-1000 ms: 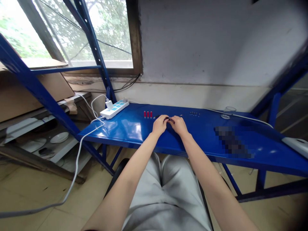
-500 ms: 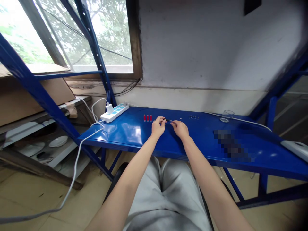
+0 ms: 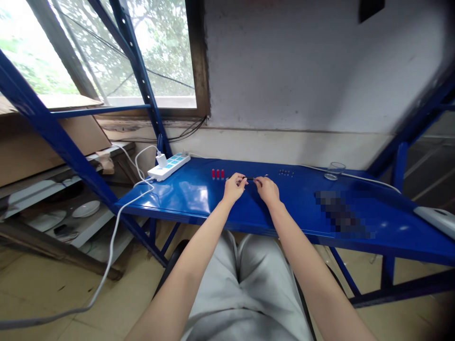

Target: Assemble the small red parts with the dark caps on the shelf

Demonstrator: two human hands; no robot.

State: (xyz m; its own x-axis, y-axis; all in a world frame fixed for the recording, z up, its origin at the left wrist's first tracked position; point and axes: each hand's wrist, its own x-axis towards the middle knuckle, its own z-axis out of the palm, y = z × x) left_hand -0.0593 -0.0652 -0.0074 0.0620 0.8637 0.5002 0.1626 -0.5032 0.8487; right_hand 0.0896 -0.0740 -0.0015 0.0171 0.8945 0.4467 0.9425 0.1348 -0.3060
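Between my two hands runs a slim black rod [image 3: 250, 178], held roughly level over the blue table [image 3: 245, 208]. My left hand [image 3: 233, 187] pinches its left end with closed fingers. On the other end, the fingers of my right hand [image 3: 268, 188] are closed too. The fingertips cover both ends, and the rod is too small to tell its kind. Just left of my left hand, three small red cylinders [image 3: 218, 174] with pale lower ends stand in a row. Beyond my right hand lie several tiny metallic pieces [image 3: 286, 173].
A white power strip [image 3: 169, 166] with a plugged-in cable sits at the table's left end. To the right are a clear glass cup [image 3: 334, 171], a blurred-out dark object [image 3: 341, 214] and a white device [image 3: 439, 220] at the edge. Blue metal posts [image 3: 142, 80] frame the table.
The right fingers have shifted slightly along the rod, which now lies straighter between the hands. Both hands stay in nearly the same place.
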